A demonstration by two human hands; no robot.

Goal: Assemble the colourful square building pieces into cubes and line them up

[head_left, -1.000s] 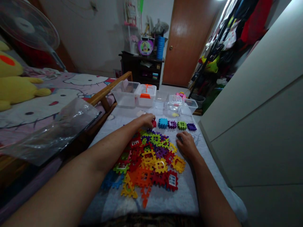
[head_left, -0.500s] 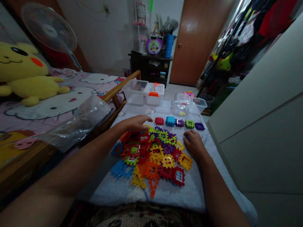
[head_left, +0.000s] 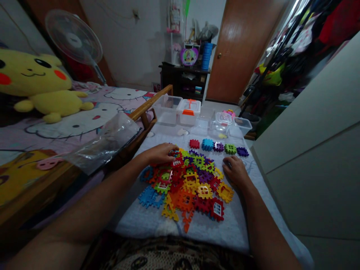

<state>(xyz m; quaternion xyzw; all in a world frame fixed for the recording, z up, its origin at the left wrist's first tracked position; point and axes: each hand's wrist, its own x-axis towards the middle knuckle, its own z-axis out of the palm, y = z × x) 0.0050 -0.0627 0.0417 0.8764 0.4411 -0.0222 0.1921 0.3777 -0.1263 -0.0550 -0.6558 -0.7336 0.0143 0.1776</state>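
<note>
- While the left hand (head_left: 161,153) lies over the upper left edge of the pile of toothed plastic pieces (head_left: 191,180), its fingers bend down onto red ones; whether it grips any piece I cannot tell.
- Just beside the pile's right edge, the right hand (head_left: 234,168) rests on the pale cloth (head_left: 237,232); its fingers are lightly bent and loosely open, with a yellow toothed frame (head_left: 225,192) near the wrist.
- The pile sits between the two forearms, its pieces overlapping – red, orange, yellow, green, purple and blue; a red piece with a white window (head_left: 217,209) lies at its lower right, blue pieces (head_left: 150,197) at its lower left.
- Beyond the pile, a row crosses the cloth; from left to right come a red block (head_left: 194,144), a light blue block (head_left: 207,144), a purple block with a white window (head_left: 218,146), a green block (head_left: 230,149) and a dark purple piece (head_left: 242,151); the light blue and purple blocks are nearly touching.
- Farther back stand clear containers – an open box (head_left: 165,108) at the left, beside it a lidded box (head_left: 189,112) with orange fittings.
</note>
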